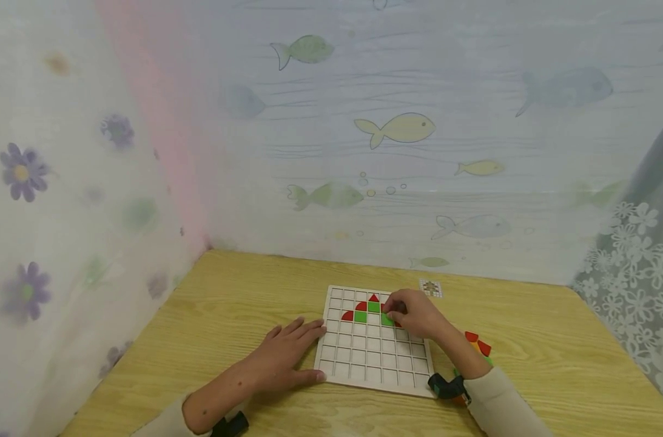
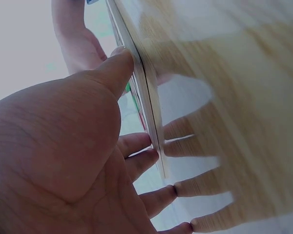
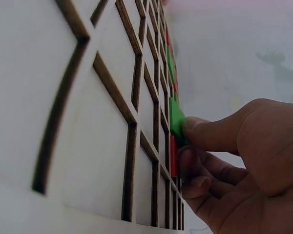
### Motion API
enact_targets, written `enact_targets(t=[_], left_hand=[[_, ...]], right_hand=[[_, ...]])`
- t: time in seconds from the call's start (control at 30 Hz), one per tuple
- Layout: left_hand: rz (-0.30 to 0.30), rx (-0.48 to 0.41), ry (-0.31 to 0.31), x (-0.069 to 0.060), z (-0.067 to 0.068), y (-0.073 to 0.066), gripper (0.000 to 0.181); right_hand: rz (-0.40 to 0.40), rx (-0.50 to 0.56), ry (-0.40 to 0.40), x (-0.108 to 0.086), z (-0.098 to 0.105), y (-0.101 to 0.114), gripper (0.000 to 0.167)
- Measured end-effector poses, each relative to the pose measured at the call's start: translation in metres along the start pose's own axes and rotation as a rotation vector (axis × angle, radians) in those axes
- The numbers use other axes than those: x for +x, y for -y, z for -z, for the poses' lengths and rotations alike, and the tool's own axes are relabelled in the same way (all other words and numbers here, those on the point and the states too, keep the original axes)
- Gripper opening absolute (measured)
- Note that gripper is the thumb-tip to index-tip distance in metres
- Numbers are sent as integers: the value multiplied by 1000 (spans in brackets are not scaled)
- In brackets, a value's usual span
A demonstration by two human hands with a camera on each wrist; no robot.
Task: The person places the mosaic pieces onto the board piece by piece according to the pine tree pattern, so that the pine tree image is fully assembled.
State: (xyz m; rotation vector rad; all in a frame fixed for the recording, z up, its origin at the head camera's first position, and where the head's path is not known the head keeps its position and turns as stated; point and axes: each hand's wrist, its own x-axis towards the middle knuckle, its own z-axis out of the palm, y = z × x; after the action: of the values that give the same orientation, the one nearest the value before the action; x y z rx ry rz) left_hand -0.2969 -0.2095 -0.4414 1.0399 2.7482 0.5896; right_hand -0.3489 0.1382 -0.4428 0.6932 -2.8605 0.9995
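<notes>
- Head view: the gridded board [image 1: 357, 357] lies on the wooden table [image 1: 244, 291] at the lower centre, its shallow square cells framed by raised strips.
- In its upper rows, cells hold a red triangle [image 1: 373, 298], green squares [image 1: 360, 316] and red curved pieces [image 1: 347, 316]; the lower rows show pale wood.
- The left hand [image 1: 282, 361], fingers straight and spread, touches the board's left edge.
- The right hand [image 1: 415, 312], well apart from it, pinches a green tile [image 1: 387, 319] at the board's upper right.
- Loose coloured pieces [image 1: 484, 348] lie at lower right, partly behind the right forearm; a small patterned card [image 1: 430, 287] lies above the board's upper-right corner.
- Left wrist view: the left thumb rests on the board's edge, upper centre.
- Right wrist view: cells fill the left; thumb and curled fingers meet at the green tile, right of centre, with a red piece [image 3: 173, 156] just below.
</notes>
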Motion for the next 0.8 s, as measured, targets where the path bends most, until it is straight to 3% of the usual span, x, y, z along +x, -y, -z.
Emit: enact_targets(t=[0.37, 0.6, 0.8], left_hand=[[-7, 17, -7, 0, -1, 0, 84], [-4, 21, -11, 0, -1, 0, 84], [-1, 26, -14, 0, -2, 1, 84]], right_hand=[[24, -43, -28, -6, 4, 1, 10], [39, -80, -96, -18, 14, -4, 4], [31, -113, -134, -29, 22, -5, 12]])
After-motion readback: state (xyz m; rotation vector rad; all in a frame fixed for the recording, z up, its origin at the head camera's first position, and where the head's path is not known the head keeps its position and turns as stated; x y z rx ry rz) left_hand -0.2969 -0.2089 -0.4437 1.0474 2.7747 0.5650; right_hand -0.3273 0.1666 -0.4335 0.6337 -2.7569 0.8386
